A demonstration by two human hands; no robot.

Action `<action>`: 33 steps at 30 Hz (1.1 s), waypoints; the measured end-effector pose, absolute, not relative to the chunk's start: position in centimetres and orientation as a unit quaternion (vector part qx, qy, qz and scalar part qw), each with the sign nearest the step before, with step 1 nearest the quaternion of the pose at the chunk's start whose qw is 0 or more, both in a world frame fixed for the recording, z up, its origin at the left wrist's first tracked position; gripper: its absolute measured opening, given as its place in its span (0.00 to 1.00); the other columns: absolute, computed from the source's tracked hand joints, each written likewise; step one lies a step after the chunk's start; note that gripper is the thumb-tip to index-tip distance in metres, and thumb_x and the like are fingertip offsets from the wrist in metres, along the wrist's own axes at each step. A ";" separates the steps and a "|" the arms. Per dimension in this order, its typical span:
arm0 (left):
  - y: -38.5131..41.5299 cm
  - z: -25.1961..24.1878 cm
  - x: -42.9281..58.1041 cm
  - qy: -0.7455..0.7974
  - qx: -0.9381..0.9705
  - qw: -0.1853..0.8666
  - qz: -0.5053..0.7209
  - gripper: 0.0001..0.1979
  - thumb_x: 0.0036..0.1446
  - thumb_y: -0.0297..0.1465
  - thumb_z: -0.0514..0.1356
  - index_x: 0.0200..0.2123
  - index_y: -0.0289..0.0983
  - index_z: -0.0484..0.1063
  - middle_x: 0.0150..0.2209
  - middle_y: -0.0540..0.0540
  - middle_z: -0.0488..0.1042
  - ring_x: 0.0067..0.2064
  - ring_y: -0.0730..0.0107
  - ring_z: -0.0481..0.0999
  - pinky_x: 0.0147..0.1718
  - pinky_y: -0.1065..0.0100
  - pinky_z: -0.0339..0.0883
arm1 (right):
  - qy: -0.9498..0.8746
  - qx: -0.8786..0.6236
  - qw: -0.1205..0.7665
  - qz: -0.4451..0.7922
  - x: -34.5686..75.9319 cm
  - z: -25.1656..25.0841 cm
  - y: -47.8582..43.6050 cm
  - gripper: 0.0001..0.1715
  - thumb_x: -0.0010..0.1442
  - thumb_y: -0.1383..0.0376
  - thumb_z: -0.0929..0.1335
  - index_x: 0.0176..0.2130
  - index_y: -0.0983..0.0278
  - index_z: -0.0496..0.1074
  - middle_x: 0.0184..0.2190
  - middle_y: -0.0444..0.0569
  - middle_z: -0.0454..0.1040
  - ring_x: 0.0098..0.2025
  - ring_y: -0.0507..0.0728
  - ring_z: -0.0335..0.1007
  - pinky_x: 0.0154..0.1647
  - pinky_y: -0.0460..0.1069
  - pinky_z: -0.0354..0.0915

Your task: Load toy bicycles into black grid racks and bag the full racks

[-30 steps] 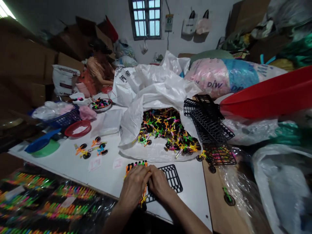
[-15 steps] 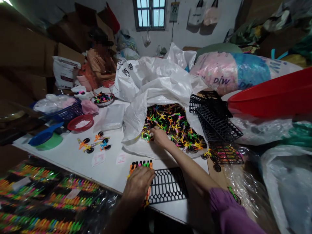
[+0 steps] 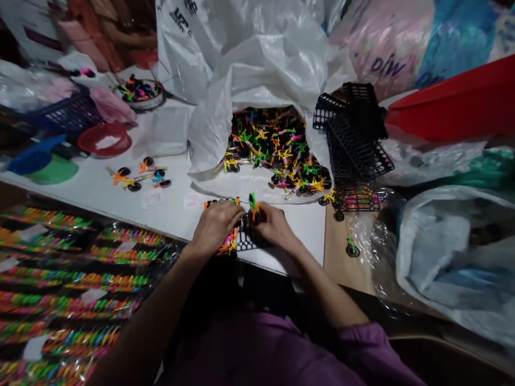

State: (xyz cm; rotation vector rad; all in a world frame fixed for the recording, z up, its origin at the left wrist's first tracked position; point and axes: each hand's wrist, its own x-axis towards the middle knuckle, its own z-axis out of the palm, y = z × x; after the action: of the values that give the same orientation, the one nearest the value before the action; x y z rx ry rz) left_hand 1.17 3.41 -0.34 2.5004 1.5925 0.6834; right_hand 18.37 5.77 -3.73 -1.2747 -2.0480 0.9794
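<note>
A black plastic grid tray [image 3: 244, 239] lies at the table's front edge, with a row of small colourful toy bikes [image 3: 227, 244] packed in its left end. My left hand [image 3: 217, 221] is closed over that end, its fingers bent around the tray and the bikes; the fingertips are partly hidden. Above the tray's right part, my right hand [image 3: 274, 225] pinches a toy bike [image 3: 253, 203] with green and orange parts. Behind both hands a white woven sack [image 3: 257, 179] lies open, full of loose toy bikes [image 3: 273, 142] with black wheels.
Black grid trays [image 3: 354, 139] are stacked right of the sack. Several loose bikes [image 3: 140, 174] lie left, near a red basket [image 3: 105, 140] and clear bags [image 3: 167, 131]. Packed bike sets [image 3: 76, 300] fill the lower left. A co-worker's arm [image 3: 124, 35] shows at the back left.
My right hand has come back from the sack to the tray with a toy bike. My left hand stays on the tray's left end. The view has tilted downward.
</note>
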 end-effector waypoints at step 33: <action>0.5 0.2 0.9 0.516 0.800 -0.037 0.304 0.13 0.60 0.31 0.51 0.46 0.37 0.67 0.44 0.42 0.73 0.47 0.60 0.71 0.48 0.57 0.64 | -0.835 -0.399 0.207 0.317 18.7 -5.3 1.7 0.05 0.57 0.69 0.64 0.37 0.63 0.68 0.31 0.44 0.69 0.32 0.52 0.65 0.32 0.44 0.60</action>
State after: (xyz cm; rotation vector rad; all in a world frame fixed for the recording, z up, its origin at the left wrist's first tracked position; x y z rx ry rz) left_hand 0.95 0.55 0.21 2.5752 1.6605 0.9772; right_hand 18.70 1.67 -5.27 -1.1119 -2.3257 0.8832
